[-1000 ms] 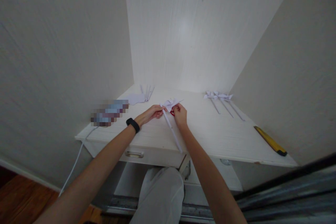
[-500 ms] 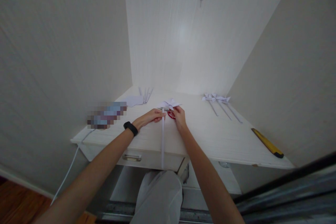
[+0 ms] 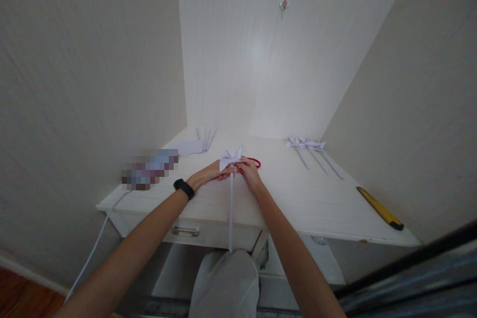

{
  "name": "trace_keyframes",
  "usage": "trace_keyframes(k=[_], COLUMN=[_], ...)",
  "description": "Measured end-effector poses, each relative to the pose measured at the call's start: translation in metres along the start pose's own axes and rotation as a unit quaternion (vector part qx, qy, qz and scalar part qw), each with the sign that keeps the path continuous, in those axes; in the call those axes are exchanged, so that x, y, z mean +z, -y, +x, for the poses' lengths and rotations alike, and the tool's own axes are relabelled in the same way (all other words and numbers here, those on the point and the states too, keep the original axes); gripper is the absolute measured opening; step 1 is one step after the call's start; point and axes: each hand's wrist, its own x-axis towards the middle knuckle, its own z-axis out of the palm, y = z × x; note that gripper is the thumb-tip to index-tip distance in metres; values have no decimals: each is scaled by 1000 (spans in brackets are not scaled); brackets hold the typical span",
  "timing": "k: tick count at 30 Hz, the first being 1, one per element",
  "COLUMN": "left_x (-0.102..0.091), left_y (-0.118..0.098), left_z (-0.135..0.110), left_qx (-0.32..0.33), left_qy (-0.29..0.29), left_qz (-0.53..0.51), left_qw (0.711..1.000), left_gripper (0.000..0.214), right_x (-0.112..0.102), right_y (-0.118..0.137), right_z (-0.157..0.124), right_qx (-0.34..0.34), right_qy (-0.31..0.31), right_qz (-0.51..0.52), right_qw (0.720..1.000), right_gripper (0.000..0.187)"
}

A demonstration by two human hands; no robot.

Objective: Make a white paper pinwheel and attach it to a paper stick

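A white folded paper pinwheel sits at the top of a white paper stick, which runs down over the desk's front edge towards my lap. My left hand is closed around the upper end of the stick, partly covered by the pinwheel's blades. My right hand pinches at the pinwheel's lower right edge, close to where it meets the stick. Behind my right fingers lies a red loop, apparently a scissors handle; the rest is hidden.
Finished-looking paper pinwheels lie at the back right of the white desk. A yellow box cutter rests by the right edge. Several thin paper sticks, white paper and a blurred-out object with a cable are at left.
The pinwheel has come lower and nearer, over my left fingers at the stick's top. My right hand has shifted left and let go of the red loop, which now lies behind it.
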Motion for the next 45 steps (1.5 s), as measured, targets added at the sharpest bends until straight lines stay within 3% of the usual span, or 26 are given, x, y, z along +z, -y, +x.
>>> trace_keyframes(k=[9, 14, 22, 32, 45], left_x=[2, 3, -4, 0, -4], left_y=[-7, -12, 2, -18, -5], left_z=[-3, -6, -1, -10, -3], left_qx=[3, 9, -5, -1, 2], left_qy=[9, -12, -15, -13, 6], left_qz=[2, 4, 9, -23, -38], left_qw=[1000, 1000, 1000, 1000, 999], left_gripper=[35, 33, 25, 29, 25], right_x=[4, 5, 4, 2, 2], right_y=[9, 11, 9, 3, 7], right_z=[-7, -7, -4, -1, -1], right_qx=[13, 21, 27, 35, 39], right_qy=[34, 19, -4, -40, -50], right_qz=[-10, -8, 4, 16, 16], right_qw=[999, 1000, 1000, 998, 998], right_gripper=[18, 14, 13, 13, 17])
